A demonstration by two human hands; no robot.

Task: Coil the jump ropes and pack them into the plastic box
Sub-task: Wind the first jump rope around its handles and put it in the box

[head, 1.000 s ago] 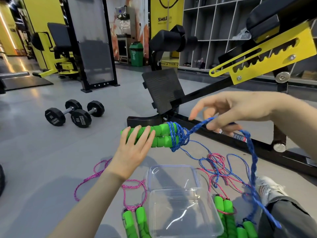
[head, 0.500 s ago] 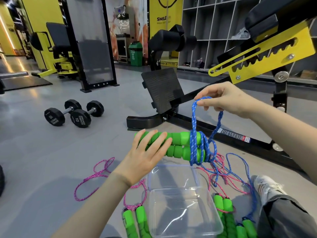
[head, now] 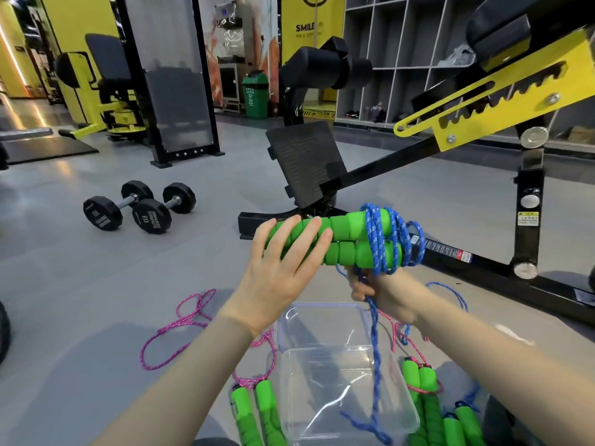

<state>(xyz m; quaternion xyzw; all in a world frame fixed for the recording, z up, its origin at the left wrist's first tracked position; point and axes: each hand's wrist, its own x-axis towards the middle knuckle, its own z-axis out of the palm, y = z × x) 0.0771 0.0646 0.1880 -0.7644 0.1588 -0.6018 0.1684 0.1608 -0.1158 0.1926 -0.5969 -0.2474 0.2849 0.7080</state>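
Two handles in closed left grip, rope in closed right grip; "SMILE" banner.

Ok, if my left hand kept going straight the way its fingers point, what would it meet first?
The green handles: the left hand has its fingers lying across them. Past those, the line runs toward the bench's black footplate, though depth is unclear.
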